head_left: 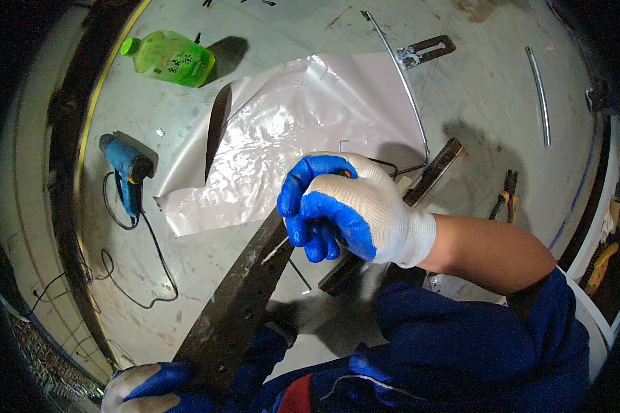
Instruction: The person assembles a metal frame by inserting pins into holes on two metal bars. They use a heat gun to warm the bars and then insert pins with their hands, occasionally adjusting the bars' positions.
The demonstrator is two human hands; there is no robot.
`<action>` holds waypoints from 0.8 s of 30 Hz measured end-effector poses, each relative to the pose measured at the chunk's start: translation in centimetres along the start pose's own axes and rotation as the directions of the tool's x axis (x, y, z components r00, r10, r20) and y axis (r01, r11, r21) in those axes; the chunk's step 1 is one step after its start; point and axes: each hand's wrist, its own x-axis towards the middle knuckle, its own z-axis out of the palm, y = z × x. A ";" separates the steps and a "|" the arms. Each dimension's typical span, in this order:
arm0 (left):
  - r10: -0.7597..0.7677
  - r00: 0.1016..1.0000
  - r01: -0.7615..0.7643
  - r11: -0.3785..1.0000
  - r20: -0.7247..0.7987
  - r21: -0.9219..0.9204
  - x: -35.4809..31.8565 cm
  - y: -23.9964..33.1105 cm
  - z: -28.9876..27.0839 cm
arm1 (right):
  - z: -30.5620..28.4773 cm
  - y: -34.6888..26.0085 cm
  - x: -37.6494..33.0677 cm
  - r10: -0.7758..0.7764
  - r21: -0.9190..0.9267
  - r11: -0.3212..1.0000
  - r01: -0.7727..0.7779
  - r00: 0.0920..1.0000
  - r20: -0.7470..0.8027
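Observation:
My right hand (355,210), in a white knit glove with blue coated palm and fingers, is curled closed above a long dark metal bar (231,303). A thin, pale shaft (275,250) sticks out from its fingers down toward the bar's face, and a bit of orange shows at the back of the fist. Most of this slim tool is hidden in the glove, so its kind is unclear. At the lower left, my left hand (141,389), gloved alike, grips the near end of the bar. Several holes run along the bar, which slants away from me.
A creased silvery-white sheet (275,131) covers the floor ahead. A blue corded power tool (125,172) and green bottle (172,58) lie left. Dark blocks (434,172), pliers (506,196), a slotted plate (427,51), a thin bent rod (403,76) and a metal tube (539,96) lie around.

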 end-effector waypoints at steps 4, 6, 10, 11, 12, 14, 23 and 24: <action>-0.060 0.996 0.063 0.997 -0.064 0.035 -0.2 0.2 0.6 | -0.3 -0.1 -0.4 -0.017 0.072 0.997 0.016 1.000 0.011; -0.115 0.992 0.116 0.993 -0.048 0.028 -0.3 0.4 0.2 | -0.6 0.4 -0.5 -0.046 0.091 0.995 0.044 0.999 0.028; -0.099 0.992 0.099 0.995 -0.081 -0.010 -0.6 0.3 0.5 | -0.7 -0.4 -0.6 -0.008 0.053 0.999 0.007 1.000 0.017; -0.099 0.991 0.099 0.995 -0.087 -0.005 -0.7 0.2 0.4 | -1.0 -0.1 -0.3 -0.025 0.086 0.996 0.025 1.000 -0.003; -0.098 0.990 0.098 0.995 -0.098 -0.007 -0.8 0.1 0.6 | -1.6 0.3 -0.1 -0.031 0.094 0.995 0.031 1.000 0.003; -0.115 0.985 0.114 0.993 -0.127 -0.014 -0.9 0.0 0.9 | -2.1 0.7 0.0 -0.032 0.111 0.993 0.030 0.999 0.019; -0.163 0.984 0.163 0.987 -0.073 -0.014 -1.5 0.0 0.2 | -2.9 2.0 0.2 -0.006 0.227 0.974 -0.010 0.998 0.069; -0.141 0.989 0.140 0.990 -0.045 -0.010 -1.5 -0.2 -0.1 | -2.9 2.1 0.2 -0.009 0.230 0.973 -0.006 0.998 0.063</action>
